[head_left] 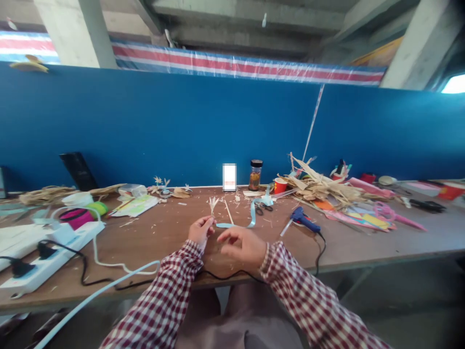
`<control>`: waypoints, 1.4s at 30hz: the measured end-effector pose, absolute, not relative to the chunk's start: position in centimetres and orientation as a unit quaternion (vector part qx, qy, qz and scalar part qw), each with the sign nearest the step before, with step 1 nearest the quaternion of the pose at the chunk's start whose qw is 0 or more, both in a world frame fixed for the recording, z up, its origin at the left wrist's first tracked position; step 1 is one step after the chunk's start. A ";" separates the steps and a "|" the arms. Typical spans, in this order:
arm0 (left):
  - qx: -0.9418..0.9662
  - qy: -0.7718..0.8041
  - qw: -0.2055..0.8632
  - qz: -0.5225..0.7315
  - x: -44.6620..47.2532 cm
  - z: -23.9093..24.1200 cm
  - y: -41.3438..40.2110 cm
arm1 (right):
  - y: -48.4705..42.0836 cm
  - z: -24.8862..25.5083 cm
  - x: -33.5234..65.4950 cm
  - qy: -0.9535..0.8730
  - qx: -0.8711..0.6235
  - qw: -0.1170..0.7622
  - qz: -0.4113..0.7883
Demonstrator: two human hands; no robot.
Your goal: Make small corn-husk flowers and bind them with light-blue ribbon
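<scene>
Fingers of the left hand pinch a pale sprig; right hand loose, half-curled.

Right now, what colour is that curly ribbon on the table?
The ribbon is light blue; the head view shows it best.

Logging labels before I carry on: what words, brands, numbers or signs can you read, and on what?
No text is readable.
Red cup: yellow mark, too small to make out.
White upright rectangle: blurred.
Narrow strip on the blue partition: marks too small to read.
</scene>
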State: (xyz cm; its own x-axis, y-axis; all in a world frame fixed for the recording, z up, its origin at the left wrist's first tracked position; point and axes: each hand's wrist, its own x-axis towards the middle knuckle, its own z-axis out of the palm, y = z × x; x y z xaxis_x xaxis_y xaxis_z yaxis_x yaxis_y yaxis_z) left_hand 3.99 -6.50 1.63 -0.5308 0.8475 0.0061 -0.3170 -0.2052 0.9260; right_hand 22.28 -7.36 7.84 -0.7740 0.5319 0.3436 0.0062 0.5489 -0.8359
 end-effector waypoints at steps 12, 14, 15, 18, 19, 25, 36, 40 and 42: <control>0.277 0.480 0.408 0.725 4.1 2.0 -6.8 | -8.4 8.5 33.2 -0.926 -0.267 0.192 0.182; 0.280 0.480 0.409 0.724 4.1 2.0 -6.8 | -5.0 8.1 35.1 -0.898 -0.361 0.228 0.111; 0.281 0.480 0.409 0.723 4.0 2.0 -6.8 | -3.3 7.7 36.0 -0.885 -0.403 0.224 0.069; 0.284 0.482 0.410 0.720 4.0 1.9 -6.8 | 1.2 6.3 38.6 -0.808 -0.554 0.187 -0.071; 0.285 0.482 0.410 0.720 4.0 1.8 -6.8 | 2.3 5.8 39.3 -0.780 -0.592 0.175 -0.101; 0.283 0.484 0.405 0.722 3.9 1.7 -6.7 | 5.0 3.9 40.7 -0.752 -0.629 0.142 -0.136; 0.280 0.481 0.411 0.722 3.9 1.6 -6.6 | 4.3 3.5 41.0 -0.746 -0.586 0.266 -0.170; 0.279 0.481 0.413 0.721 3.9 1.7 -6.7 | 5.4 3.0 42.1 -0.746 -0.566 0.320 -0.145; 0.279 0.481 0.414 0.721 3.9 1.7 -6.7 | 5.8 2.9 42.5 -0.752 -0.554 0.326 -0.142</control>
